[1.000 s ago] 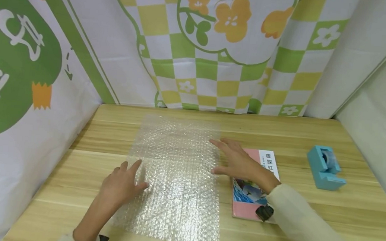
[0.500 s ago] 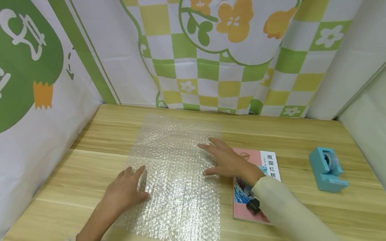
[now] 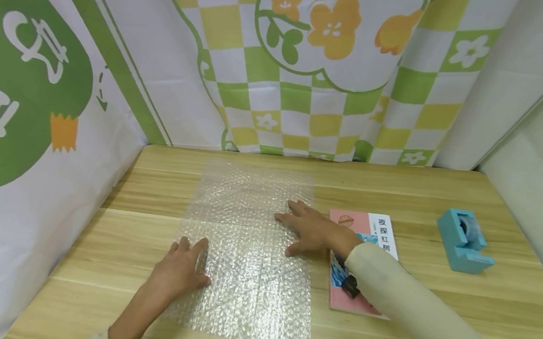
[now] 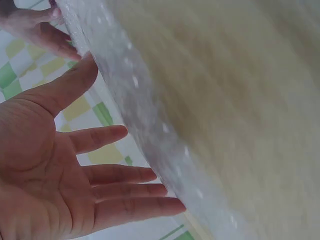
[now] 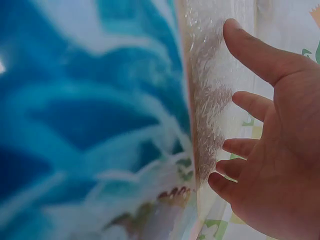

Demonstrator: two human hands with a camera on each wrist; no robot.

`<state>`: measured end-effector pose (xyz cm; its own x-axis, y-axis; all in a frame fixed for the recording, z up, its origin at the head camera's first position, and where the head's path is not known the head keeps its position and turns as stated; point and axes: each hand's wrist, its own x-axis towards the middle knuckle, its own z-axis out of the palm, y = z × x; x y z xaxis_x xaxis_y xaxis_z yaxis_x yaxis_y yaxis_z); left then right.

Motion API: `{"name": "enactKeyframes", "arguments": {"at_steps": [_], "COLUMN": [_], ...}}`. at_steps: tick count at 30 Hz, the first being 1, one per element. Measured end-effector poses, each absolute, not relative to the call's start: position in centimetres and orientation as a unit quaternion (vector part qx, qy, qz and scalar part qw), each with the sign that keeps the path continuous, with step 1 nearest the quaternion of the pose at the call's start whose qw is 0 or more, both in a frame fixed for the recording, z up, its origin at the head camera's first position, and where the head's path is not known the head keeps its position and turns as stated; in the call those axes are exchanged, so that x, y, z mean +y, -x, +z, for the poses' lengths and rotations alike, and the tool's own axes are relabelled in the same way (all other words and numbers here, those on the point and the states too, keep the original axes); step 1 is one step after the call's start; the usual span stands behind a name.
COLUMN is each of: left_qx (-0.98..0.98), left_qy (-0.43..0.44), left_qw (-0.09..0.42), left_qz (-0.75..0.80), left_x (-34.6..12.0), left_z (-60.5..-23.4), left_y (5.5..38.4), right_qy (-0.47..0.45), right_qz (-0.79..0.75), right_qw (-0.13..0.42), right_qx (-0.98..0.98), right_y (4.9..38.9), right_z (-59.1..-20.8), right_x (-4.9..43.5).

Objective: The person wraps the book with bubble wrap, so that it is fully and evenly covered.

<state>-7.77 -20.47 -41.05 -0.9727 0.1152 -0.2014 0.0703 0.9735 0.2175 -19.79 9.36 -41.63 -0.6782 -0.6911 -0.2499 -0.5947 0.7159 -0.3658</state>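
A clear sheet of bubble wrap [image 3: 246, 262] lies spread on the wooden table. At its left side is my left hand [image 3: 176, 270], fingers spread; in the left wrist view the fingertips [image 4: 172, 206] meet the sheet's surface. My right hand [image 3: 312, 230] reaches over the right side of the sheet with fingers apart, holding nothing. A pink book [image 3: 354, 304] with a blue picture and a white title strip lies just right of the sheet, partly hidden under my right forearm. In the right wrist view the book cover [image 5: 90, 120] looms large beside the hand.
A light blue tape dispenser [image 3: 460, 245] with a roll of tape stands at the table's right. The wooden table [image 3: 120, 243] is bounded by a white and green printed cloth [image 3: 295, 97] at the back and by white walls at both sides.
My right hand has moved left and slightly down, further over the bubble wrap, uncovering more of the book's top. My left hand has shifted slightly down. The sheet lies as before.
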Motion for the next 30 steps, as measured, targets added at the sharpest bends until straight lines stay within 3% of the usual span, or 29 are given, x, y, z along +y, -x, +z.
{"name": "enactKeyframes", "arguments": {"at_steps": [18, 30], "left_qx": [0.983, 0.974], "left_qy": [-0.077, -0.106], "left_qw": [0.139, 0.16], "left_qz": [0.093, 0.12], "left_x": [-21.4, -22.5], "left_z": [-40.4, -40.5], "left_y": [9.3, 11.0], "right_qy": [0.344, 0.347], "right_qz": [-0.111, -0.067], "right_qw": [0.183, 0.152], "right_qx": [0.914, 0.923], "right_y": [18.3, 17.1], "right_z": [-41.2, -41.6], "right_x": [10.0, 9.9]}}
